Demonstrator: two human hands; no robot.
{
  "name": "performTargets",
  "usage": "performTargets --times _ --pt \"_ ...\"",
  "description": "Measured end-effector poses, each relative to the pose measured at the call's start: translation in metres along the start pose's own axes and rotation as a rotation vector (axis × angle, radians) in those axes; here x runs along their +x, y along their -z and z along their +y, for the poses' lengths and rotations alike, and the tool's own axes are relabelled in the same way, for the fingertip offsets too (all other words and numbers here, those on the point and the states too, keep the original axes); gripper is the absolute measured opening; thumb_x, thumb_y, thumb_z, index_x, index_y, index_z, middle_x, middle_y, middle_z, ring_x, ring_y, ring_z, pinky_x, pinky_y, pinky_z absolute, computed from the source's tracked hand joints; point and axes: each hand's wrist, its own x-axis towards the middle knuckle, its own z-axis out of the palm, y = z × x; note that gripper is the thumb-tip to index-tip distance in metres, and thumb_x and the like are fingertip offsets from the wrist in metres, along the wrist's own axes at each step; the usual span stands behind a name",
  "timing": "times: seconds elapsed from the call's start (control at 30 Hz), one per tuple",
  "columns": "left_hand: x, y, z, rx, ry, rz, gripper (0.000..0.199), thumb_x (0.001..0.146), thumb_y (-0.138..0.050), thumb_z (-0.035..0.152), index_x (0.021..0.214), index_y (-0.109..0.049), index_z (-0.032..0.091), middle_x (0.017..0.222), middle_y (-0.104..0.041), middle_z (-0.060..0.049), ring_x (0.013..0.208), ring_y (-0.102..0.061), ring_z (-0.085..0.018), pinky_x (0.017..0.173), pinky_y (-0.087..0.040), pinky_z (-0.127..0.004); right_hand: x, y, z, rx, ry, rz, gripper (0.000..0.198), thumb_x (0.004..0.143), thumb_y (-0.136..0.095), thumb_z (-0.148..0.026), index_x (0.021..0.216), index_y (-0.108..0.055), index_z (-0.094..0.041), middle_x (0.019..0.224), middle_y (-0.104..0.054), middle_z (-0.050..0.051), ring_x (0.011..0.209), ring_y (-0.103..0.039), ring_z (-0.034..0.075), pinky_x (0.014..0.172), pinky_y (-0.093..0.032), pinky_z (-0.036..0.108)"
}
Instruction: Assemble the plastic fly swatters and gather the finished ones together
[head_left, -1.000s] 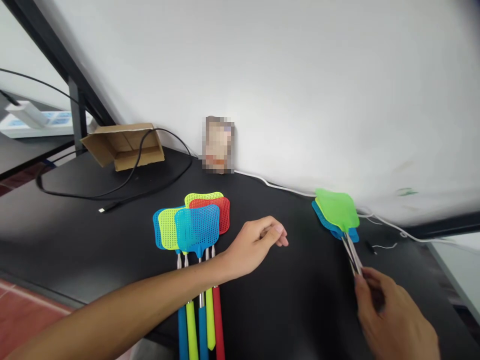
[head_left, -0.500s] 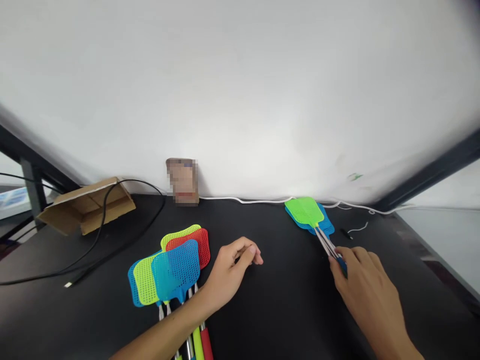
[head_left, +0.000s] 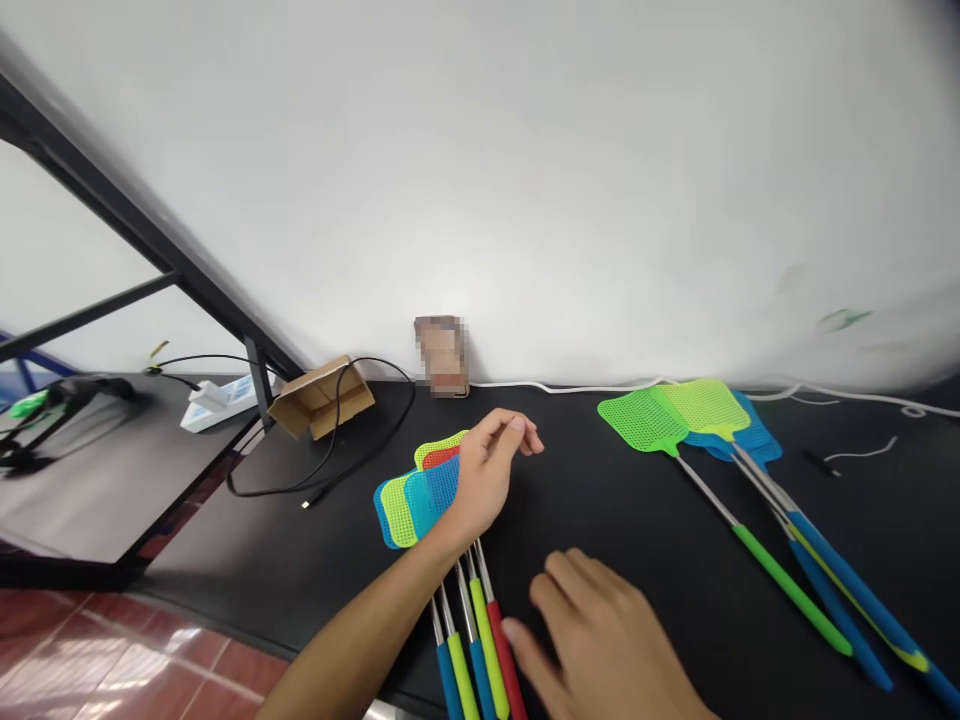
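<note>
An open carton [head_left: 341,420] lies at the far left; nearer and to its right, the left swatter group [head_left: 397,512] of blue, yellow and red units lies overlapped on the table [head_left: 247,570], handles toward the near edge. The left hand [head_left: 491,465], fingers curled and thumb meeting index finger, is positioned over this group, while the right hand [head_left: 596,630] is released, fingers spread, its thumb beside the red handle [head_left: 506,655], contact undeterminable. At right lies the right swatter group [head_left: 705,405], its green swatter [head_left: 641,420] leftmost, with yellow and blue units alongside.
</note>
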Motion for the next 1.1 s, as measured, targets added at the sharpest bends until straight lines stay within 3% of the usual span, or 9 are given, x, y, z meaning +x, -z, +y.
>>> performTargets --times 0.17,0.3,0.57,0.7,0.8,0.93,1.1 --pt "0.001 0.003 0.000 0.007 -0.020 0.016 0.028 0.101 -0.057 0.039 0.087 -0.067 0.017 0.075 -0.068 -0.002 0.072 -0.063 -0.015 0.074 -0.052 -0.029 0.021 -0.020 -0.020 0.037 -0.060 -0.290 0.019 0.087 -0.070 -0.035 0.080 -0.072 -0.017 0.080 -0.071 0.007 0.076 -0.067 0.026 0.063 -0.042 0.035" --pt "0.001 0.003 0.001 -0.004 -0.026 0.014 0.026 0.101 -0.057 0.036 0.087 -0.068 0.017 0.075 -0.068 -0.003 0.072 -0.064 -0.015 0.074 -0.052 -0.029 0.028 -0.020 -0.012 0.086 -0.082 -0.360 0.018 0.091 -0.066 -0.034 0.084 -0.072 -0.018 0.084 -0.073 0.006 0.078 -0.069 0.025 0.062 -0.040 0.033" --pt "0.002 0.003 -0.002 0.011 -0.029 0.029 0.025 0.101 -0.057 0.033 0.086 -0.068 0.017 0.074 -0.069 -0.002 0.071 -0.063 -0.015 0.073 -0.051 -0.028 0.023 -0.014 0.011 -0.093 -0.165 -0.287 0.010 0.082 -0.060 -0.017 0.075 -0.067 -0.018 0.074 -0.068 0.006 0.068 -0.065 0.023 0.056 -0.029 0.033" --pt "0.004 0.004 -0.008 0.016 -0.059 0.070 0.025 0.101 -0.057 0.033 0.086 -0.068 0.016 0.073 -0.067 -0.001 0.070 -0.062 -0.014 0.073 -0.049 -0.027 0.019 -0.012 0.035 -0.177 -0.211 -0.160 0.013 0.085 -0.057 -0.016 0.074 -0.063 -0.019 0.072 -0.065 0.006 0.067 -0.063 0.022 0.057 -0.026 0.033" --pt "0.004 0.003 -0.013 0.054 -0.066 0.101 0.025 0.101 -0.057 0.034 0.086 -0.067 0.017 0.067 -0.061 0.001 0.066 -0.057 -0.013 0.069 -0.046 -0.026 0.021 -0.006 0.057 -0.166 -0.320 -0.094 0.019 0.090 -0.053 -0.018 0.072 -0.057 -0.020 0.072 -0.064 0.004 0.067 -0.060 0.020 0.057 -0.024 0.033" --pt "0.000 -0.002 -0.019 0.150 0.033 0.029 0.026 0.101 -0.057 0.034 0.085 -0.067 0.017 0.061 -0.052 0.004 0.060 -0.049 -0.011 0.062 -0.039 -0.024 0.028 0.006 0.076 0.093 -0.485 -0.011 0.025 0.097 -0.050 -0.025 0.072 -0.050 -0.021 0.069 -0.059 0.000 0.061 -0.054 0.016 0.059 -0.027 0.031" --pt "-0.005 -0.011 -0.023 0.112 0.227 -0.244 0.032 0.100 -0.058 0.043 0.096 -0.074 0.016 0.069 -0.054 0.002 0.063 -0.049 -0.012 0.062 -0.040 -0.025 0.031 0.011 0.073 0.661 -0.558 0.059 0.030 0.106 -0.042 -0.042 0.085 -0.052 -0.023 0.068 -0.062 -0.003 0.058 -0.053 0.014 0.061 -0.037 0.029"
